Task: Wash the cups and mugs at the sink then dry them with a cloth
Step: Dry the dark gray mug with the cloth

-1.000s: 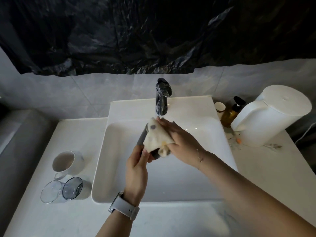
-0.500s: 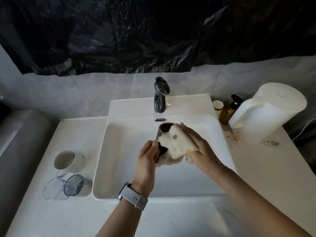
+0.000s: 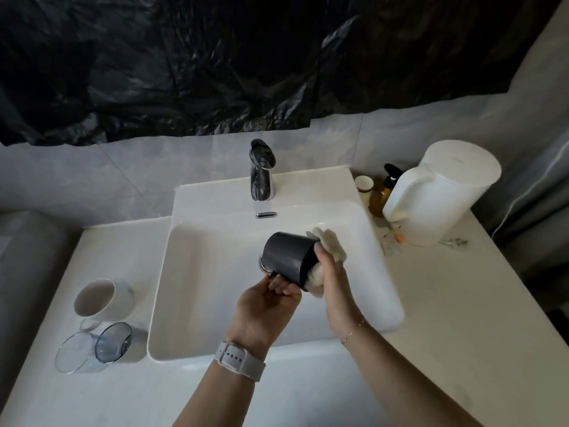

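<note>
Dark grey cylindrical mug (image 3: pixel 288 260) held over the white rectangular sink basin (image 3: pixel 215 288), in front of the chrome tap (image 3: pixel 261 171). Left hand (image 3: pixel 264 309) grips its handle side; right hand (image 3: pixel 331 272) holds a cream fluffy cloth (image 3: pixel 328 245) bunched into the mouth. Risk: a wet mug could slip and strike the basin if the cloth drags it. Long axis near level; mouth faces right, base left.

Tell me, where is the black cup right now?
In the head view, the black cup is tipped sideways above the sink, held by the left hand, while the right hand pushes a cloth into its mouth.
</note>
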Motion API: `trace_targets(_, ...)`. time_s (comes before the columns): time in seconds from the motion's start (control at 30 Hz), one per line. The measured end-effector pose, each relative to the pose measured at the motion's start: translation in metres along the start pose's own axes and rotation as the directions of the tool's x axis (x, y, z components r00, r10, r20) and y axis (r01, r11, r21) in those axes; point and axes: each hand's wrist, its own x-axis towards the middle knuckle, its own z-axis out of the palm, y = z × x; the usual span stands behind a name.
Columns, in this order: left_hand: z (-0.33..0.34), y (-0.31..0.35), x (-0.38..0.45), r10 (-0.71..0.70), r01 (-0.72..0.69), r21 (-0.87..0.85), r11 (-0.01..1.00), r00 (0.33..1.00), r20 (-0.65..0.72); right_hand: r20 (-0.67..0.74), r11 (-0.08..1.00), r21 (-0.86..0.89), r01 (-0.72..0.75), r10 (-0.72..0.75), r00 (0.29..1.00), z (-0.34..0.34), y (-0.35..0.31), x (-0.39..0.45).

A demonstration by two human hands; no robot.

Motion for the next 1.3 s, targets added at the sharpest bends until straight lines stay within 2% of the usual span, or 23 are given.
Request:
trace_targets(0.1,0.001,-0.001,-0.007,-0.012,0.012,-0.045,0.999,1.000,0.003,-0.032,0.998,-0.039,0.039,-0.041,0.999,-0.004,0.007,-0.008)
trace_targets(0.2,-0.003,-0.001,-0.011,-0.040,0.044,-0.132,0.990,0.999,0.029,-0.064,0.986,-0.153,0.060,-0.071,0.995,-0.016,0.011,-0.010)
trace_targets(0.33,0.004,0.004,-0.008,-0.046,0.059,-0.221,0.974,0.997,0.064,-0.027,0.998,-0.054,-0.019,0.018,0.999,-0.014,0.024,-0.023)
trace_targets(0.4,0.014,0.007,-0.007,-0.051,0.060,-0.189,0.980,0.997,0.050,0.027,0.998,-0.062,-0.016,0.017,0.999,-0.005,0.027,-0.028)
trace_targets(0.53,0.016,0.008,-0.014,-0.047,0.051,-0.084,0.995,0.997,0.057,-0.061,1.000,0.000,-0.001,0.001,0.998,-0.008,0.006,-0.014)
trace_targets(0.67,0.007,0.006,-0.010,-0.040,0.043,-0.078,0.996,0.998,0.049,-0.013,0.996,0.059,-0.060,0.061,0.998,-0.023,-0.002,-0.009)
trace_targets(0.83,-0.001,0.001,-0.009,-0.017,0.017,-0.057,0.998,1.000,0.004,-0.025,1.000,0.012,-0.027,0.027,0.999,-0.022,0.011,-0.008)
trace_targets(0.93,-0.006,0.001,-0.010,-0.037,0.037,-0.048,0.998,0.999,0.003,-0.113,0.999,-0.034,0.020,-0.024,0.993,-0.022,0.009,-0.004)
trace_targets(1.0,-0.006,0.001,-0.009,-0.045,0.046,-0.042,0.998,0.999,0.005,-0.113,0.999,-0.032,0.009,-0.012,0.994,-0.023,0.006,0.002)
trace_targets(1.07,-0.007,0.000,-0.009,-0.053,0.054,-0.006,0.999,0.998,0.026,-0.076,0.994,-0.100,-0.050,0.043,0.996,-0.022,0.001,0.008)
trace_targets(1.13,-0.007,0.002,-0.010,-0.062,0.061,0.033,0.998,0.997,0.036,-0.075,0.960,-0.260,-0.108,0.091,0.993,-0.020,-0.002,0.015)
trace_targets(1.23,-0.010,0.011,-0.010,-0.108,0.101,0.123,0.987,0.993,0.055,-0.065,0.880,-0.463,-0.104,0.083,0.994,-0.020,-0.003,0.019)
trace_targets(1.27,-0.012,0.014,-0.011,-0.120,0.111,0.204,0.973,0.992,0.033,-0.064,0.863,-0.494,-0.102,0.081,0.995,-0.020,-0.002,0.019)
trace_targets(1.3,-0.017,0.017,-0.011,-0.084,0.085,0.357,0.930,0.996,-0.018,-0.067,0.856,-0.506,-0.101,0.078,0.995,-0.020,-0.003,0.020)
